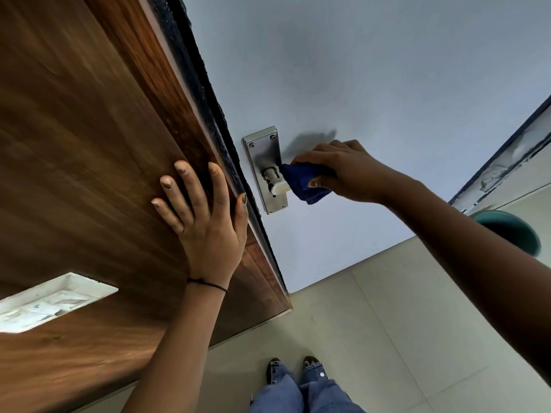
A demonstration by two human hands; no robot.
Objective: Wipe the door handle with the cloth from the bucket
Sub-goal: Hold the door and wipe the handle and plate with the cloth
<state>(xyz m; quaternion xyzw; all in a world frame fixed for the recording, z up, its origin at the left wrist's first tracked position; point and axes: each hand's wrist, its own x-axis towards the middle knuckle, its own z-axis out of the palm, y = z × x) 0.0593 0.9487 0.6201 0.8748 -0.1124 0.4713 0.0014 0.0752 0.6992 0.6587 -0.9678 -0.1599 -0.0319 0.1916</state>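
Note:
A steel door handle (275, 181) on its long backplate (262, 150) is fixed to the pale blue door (387, 84). My right hand (337, 162) grips a dark blue cloth (301, 180) wrapped around the handle's lever, which hides most of the lever. My left hand (202, 213) lies flat with fingers spread on the brown wooden panel (89, 144) left of the door edge, its thumb at the dark frame strip. The green bucket (512, 231) stands on the floor at the right, partly hidden behind my right arm.
A black rough strip (205, 93) runs between the wooden panel and the door. A white switch plate (50, 299) sits in the panel at lower left. Pale floor tiles (387, 338) lie below, with my jeans and shoes (295, 374) at the bottom.

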